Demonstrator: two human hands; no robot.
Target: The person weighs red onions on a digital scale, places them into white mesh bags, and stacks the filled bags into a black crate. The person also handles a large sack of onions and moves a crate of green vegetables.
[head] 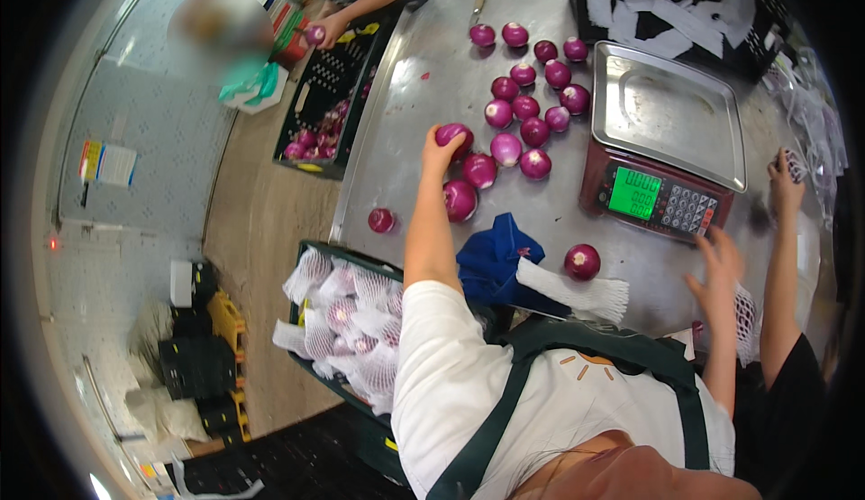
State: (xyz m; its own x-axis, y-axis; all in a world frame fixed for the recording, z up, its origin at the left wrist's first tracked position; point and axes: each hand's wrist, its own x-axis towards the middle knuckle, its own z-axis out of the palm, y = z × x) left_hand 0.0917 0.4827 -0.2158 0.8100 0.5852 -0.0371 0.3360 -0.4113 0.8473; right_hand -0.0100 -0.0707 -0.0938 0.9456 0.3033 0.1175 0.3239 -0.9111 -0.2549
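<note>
My left hand (442, 155) reaches across the steel table (399, 115) and has its fingers around a red onion (456, 136). Loose red onions (526, 107) are spread between that hand and the scale. My right hand (720, 267), a little blurred, is held with fingers apart near the front corner of the digital scale (659, 196); nothing is in it. The scale's steel pan (669, 115) carries no onion. Just left of the right hand, one onion (582, 262) sits by a white foam net sleeve (574, 290) and a blue cloth (500, 263). Another net sleeve (745, 317) lies by my right wrist.
A crate of net-wrapped onions (351, 324) stands at my left. Beyond it, a co-worker's hand (331, 30) holds an onion over a black crate (287, 132). Another person's hand (787, 179) is at right. A knife (477, 8) and a crate of sleeves (574, 0) are farther back.
</note>
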